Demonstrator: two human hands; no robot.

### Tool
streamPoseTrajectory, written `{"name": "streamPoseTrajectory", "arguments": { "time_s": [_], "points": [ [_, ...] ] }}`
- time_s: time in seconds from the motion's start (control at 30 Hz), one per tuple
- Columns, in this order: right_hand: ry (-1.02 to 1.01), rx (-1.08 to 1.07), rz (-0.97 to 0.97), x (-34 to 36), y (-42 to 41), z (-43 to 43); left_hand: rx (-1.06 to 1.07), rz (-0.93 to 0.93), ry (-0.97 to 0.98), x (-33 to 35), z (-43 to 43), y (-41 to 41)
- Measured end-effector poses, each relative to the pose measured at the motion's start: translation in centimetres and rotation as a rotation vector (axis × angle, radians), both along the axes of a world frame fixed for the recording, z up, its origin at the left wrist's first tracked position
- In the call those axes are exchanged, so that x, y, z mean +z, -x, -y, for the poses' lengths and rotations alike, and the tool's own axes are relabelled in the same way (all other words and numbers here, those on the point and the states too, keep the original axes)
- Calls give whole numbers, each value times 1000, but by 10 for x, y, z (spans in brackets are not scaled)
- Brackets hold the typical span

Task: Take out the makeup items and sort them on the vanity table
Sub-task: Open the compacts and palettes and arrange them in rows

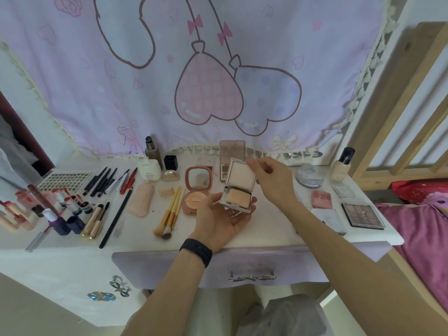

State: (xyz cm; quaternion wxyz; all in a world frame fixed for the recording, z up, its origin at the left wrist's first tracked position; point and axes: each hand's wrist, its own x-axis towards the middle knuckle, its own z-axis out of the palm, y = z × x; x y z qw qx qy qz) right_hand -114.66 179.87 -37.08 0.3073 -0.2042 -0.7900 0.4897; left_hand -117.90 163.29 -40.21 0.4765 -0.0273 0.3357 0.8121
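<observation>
Holds an open square powder compact (pixel 238 189) above the middle of the worktop (pixel 271 230), just beside the round pink cushion compact (pixel 197 187). Cradles its base in the left hand (pixel 223 219), fingers curled round the underside. Pinches the raised lid's top corner with the right hand (pixel 274 177), thumb and forefinger pressed together, other fingers loosely curled. Leaves yellow-handled brushes (pixel 171 215) lying to its left and an eyeshadow palette (pixel 363 214) far right.

silver square compact (pixel 238 187) | open, lid upright, beige powder pan showing | held in left hand (pixel 218 219), right hand (pixel 274 175) pinching lid corner | above vanity table (pixel 266 229) | pink round compact (pixel 197 187) lies open beside it
</observation>
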Motion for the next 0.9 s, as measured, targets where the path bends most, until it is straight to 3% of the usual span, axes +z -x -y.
{"name": "streamPoseTrajectory", "arguments": {
  "time_s": [0.27,0.4,0.5,0.7,0.9],
  "points": [
    [434,146,177,-9,6,0,58,32,54,-3,-3,2],
    [420,167,211,-18,-4,2,92,-35,137,-1,-7,3],
    [394,110,237,-24,-7,-7,76,-273,364,4,-9,-4],
    [242,87,339,-34,1,-14,-107,-1271,1055,7,12,-16],
    [108,111,383,-36,4,2,-85,-1432,1290,-1,19,-19]
  ]
}}
